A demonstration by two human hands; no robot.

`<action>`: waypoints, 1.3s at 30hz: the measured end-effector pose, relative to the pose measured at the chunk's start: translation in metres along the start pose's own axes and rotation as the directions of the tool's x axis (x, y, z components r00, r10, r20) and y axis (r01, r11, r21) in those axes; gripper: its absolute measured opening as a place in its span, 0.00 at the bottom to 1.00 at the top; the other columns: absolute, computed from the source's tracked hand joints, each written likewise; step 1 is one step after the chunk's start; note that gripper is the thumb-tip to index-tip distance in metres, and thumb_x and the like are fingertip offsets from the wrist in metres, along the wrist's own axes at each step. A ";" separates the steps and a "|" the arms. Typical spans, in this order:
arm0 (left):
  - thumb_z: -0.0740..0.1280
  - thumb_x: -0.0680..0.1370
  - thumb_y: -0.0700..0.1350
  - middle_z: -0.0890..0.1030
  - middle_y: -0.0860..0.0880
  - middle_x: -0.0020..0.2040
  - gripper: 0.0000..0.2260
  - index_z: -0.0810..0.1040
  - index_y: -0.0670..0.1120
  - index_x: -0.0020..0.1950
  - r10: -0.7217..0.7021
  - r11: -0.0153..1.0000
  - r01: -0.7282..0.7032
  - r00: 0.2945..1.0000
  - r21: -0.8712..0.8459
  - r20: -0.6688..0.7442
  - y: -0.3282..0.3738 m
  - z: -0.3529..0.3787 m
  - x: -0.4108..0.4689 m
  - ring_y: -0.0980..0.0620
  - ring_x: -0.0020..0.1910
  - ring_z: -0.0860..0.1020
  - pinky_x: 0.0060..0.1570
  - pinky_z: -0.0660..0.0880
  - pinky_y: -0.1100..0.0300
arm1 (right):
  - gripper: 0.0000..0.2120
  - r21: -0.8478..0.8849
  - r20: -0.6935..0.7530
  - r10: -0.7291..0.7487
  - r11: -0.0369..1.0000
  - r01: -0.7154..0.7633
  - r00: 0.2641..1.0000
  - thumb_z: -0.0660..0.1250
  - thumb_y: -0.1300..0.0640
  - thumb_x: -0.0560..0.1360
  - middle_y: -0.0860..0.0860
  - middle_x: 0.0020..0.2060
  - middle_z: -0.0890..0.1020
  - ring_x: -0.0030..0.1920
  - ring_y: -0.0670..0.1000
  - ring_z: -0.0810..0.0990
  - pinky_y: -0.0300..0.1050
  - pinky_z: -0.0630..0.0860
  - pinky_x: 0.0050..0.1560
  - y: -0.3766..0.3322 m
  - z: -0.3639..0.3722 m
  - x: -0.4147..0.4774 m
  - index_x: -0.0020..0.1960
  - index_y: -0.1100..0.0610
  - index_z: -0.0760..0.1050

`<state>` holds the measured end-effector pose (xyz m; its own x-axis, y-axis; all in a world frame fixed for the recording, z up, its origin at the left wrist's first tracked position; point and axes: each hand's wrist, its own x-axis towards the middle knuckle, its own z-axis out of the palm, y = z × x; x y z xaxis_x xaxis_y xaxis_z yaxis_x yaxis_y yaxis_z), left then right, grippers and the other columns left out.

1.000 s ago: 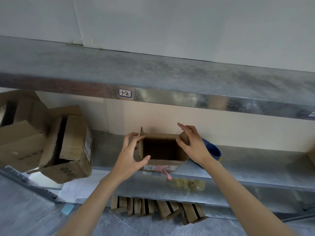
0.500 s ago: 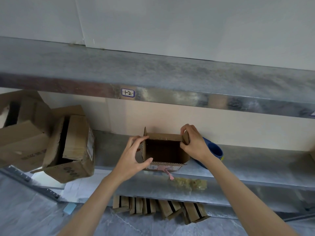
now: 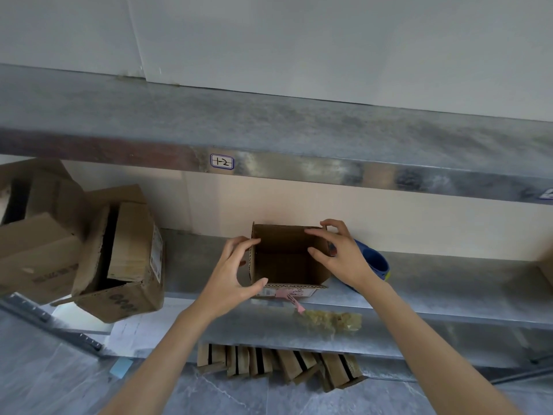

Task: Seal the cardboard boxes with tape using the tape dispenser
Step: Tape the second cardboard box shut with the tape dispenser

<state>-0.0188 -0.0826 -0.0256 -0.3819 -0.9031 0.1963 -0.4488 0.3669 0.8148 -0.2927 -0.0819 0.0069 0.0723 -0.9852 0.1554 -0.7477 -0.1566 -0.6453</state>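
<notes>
Sealing looks barely begun: the box [image 3: 287, 260] sits open and untaped on the shelf [image 3: 449, 283], left hand [image 3: 235, 277] curled round its left wall, right hand [image 3: 339, 256] pinching its right flap; folding and taping remain.

Matt corrugated cardboard box [image 3: 285, 260] on a dull, mottled galvanised metal shelf [image 3: 449, 280].
</notes>
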 end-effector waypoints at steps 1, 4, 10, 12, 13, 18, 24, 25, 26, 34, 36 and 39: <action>0.75 0.72 0.53 0.61 0.61 0.69 0.32 0.64 0.62 0.72 0.004 1.000 -0.004 1.000 -0.004 0.005 0.001 0.000 -0.001 0.70 0.68 0.63 0.69 0.65 0.66 | 0.19 -0.005 0.004 0.010 1.000 -0.010 1.000 0.70 0.52 0.77 0.47 0.64 0.65 0.43 0.40 0.72 0.38 0.71 0.49 -0.001 0.001 0.001 0.68 0.47 0.75; 0.72 0.70 0.57 0.61 0.60 0.70 0.33 0.65 0.61 0.73 0.019 1.000 -0.019 0.999 -0.004 0.047 0.003 0.000 -0.003 0.66 0.70 0.63 0.69 0.66 0.63 | 0.19 -0.010 0.011 0.039 0.999 -0.039 0.999 0.68 0.50 0.78 0.49 0.63 0.64 0.42 0.43 0.76 0.36 0.72 0.53 -0.007 0.003 0.003 0.68 0.48 0.74; 0.67 0.76 0.58 0.67 0.61 0.70 0.28 0.61 0.68 0.75 -0.022 1.000 0.021 0.984 0.006 0.174 0.001 0.001 0.001 0.64 0.71 0.64 0.72 0.65 0.56 | 0.20 0.022 0.090 0.057 0.998 -0.060 0.994 0.64 0.46 0.80 0.49 0.69 0.61 0.51 0.48 0.79 0.42 0.76 0.62 -0.012 0.007 0.009 0.71 0.45 0.70; 0.64 0.77 0.62 0.69 0.61 0.71 0.26 0.58 0.70 0.73 -0.088 0.996 0.086 0.976 0.015 0.200 0.000 0.003 0.004 0.61 0.72 0.64 0.73 0.63 0.52 | 0.22 0.070 0.144 0.043 0.996 -0.053 0.989 0.62 0.43 0.80 0.46 0.73 0.61 0.59 0.48 0.77 0.46 0.74 0.66 -0.011 0.005 0.008 0.74 0.40 0.64; 0.63 0.76 0.67 0.69 0.60 0.72 0.28 0.58 0.70 0.74 -0.122 0.993 0.121 0.972 0.017 0.200 0.000 0.003 0.007 0.60 0.73 0.64 0.74 0.63 0.50 | 0.23 0.114 0.169 0.041 0.992 -0.061 0.985 0.61 0.42 0.81 0.44 0.74 0.61 0.65 0.49 0.74 0.48 0.71 0.68 -0.009 0.004 0.007 0.74 0.39 0.62; 0.66 0.70 0.71 0.73 0.60 0.69 0.37 0.63 0.60 0.75 -0.180 0.983 0.175 0.972 0.045 0.152 -0.007 0.005 0.015 0.56 0.71 0.69 0.72 0.67 0.47 | 0.28 0.175 0.260 0.077 0.977 -0.125 0.962 0.60 0.37 0.79 0.46 0.74 0.67 0.71 0.49 0.70 0.49 0.68 0.71 -0.011 0.002 -0.001 0.76 0.38 0.57; 0.76 0.74 0.49 0.80 0.59 0.60 0.23 0.72 0.51 0.66 -0.188 0.976 0.186 0.982 -0.114 -0.006 -0.010 0.013 0.017 0.63 0.62 0.76 0.68 0.73 0.56 | 0.36 0.068 0.306 0.057 0.994 -0.081 0.950 0.65 0.36 0.75 0.47 0.74 0.69 0.72 0.48 0.69 0.42 0.67 0.68 -0.012 0.007 -0.005 0.78 0.40 0.54; 0.76 0.73 0.47 0.80 0.57 0.59 0.23 0.72 0.50 0.65 -0.192 0.972 0.186 0.981 -0.146 -0.033 -0.010 0.014 0.016 0.63 0.61 0.77 0.66 0.74 0.58 | 0.36 0.047 0.301 0.052 0.997 -0.069 0.952 0.66 0.37 0.75 0.48 0.73 0.70 0.72 0.49 0.69 0.43 0.68 0.68 -0.011 0.009 -0.005 0.78 0.40 0.53; 0.77 0.73 0.46 0.81 0.57 0.58 0.23 0.72 0.50 0.65 -0.203 0.966 0.191 0.978 -0.177 -0.054 -0.010 0.015 0.016 0.62 0.60 0.78 0.65 0.75 0.57 | 0.36 0.026 0.292 0.049 0.998 -0.059 0.955 0.67 0.39 0.76 0.50 0.73 0.71 0.71 0.50 0.70 0.45 0.69 0.67 -0.010 0.010 -0.005 0.78 0.40 0.53; 0.76 0.73 0.46 0.79 0.56 0.59 0.23 0.69 0.54 0.63 -0.269 0.941 0.234 0.956 -0.243 -0.118 -0.013 0.022 0.017 0.57 0.61 0.78 0.62 0.78 0.51 | 0.35 -0.092 0.101 0.074 0.994 -0.065 0.992 0.72 0.45 0.74 0.51 0.62 0.81 0.53 0.53 0.82 0.46 0.77 0.52 -0.003 0.021 0.004 0.76 0.45 0.58; 0.77 0.73 0.43 0.77 0.55 0.61 0.26 0.67 0.55 0.64 -0.254 0.945 0.207 0.952 -0.253 -0.172 -0.015 0.023 0.018 0.59 0.63 0.75 0.61 0.78 0.50 | 0.36 -0.050 0.006 0.099 0.994 -0.099 0.995 0.76 0.45 0.71 0.49 0.57 0.81 0.52 0.51 0.81 0.49 0.78 0.51 -0.001 0.028 0.006 0.73 0.47 0.61; 0.77 0.72 0.43 0.72 0.54 0.66 0.32 0.64 0.54 0.69 -0.236 0.964 0.197 0.943 -0.178 -0.233 -0.019 0.024 0.021 0.55 0.67 0.72 0.63 0.76 0.46 | 0.36 -0.009 -0.050 0.086 0.996 -0.086 0.995 0.78 0.52 0.70 0.48 0.56 0.76 0.51 0.52 0.80 0.52 0.78 0.50 0.000 0.038 0.008 0.71 0.48 0.63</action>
<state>-0.0373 -0.1035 -0.0503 -0.0657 -0.9906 0.1200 -0.3639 0.1358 0.9215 -0.2675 -0.0930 -0.0203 -0.0250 -0.9903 0.1366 -0.7570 -0.0705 -0.6496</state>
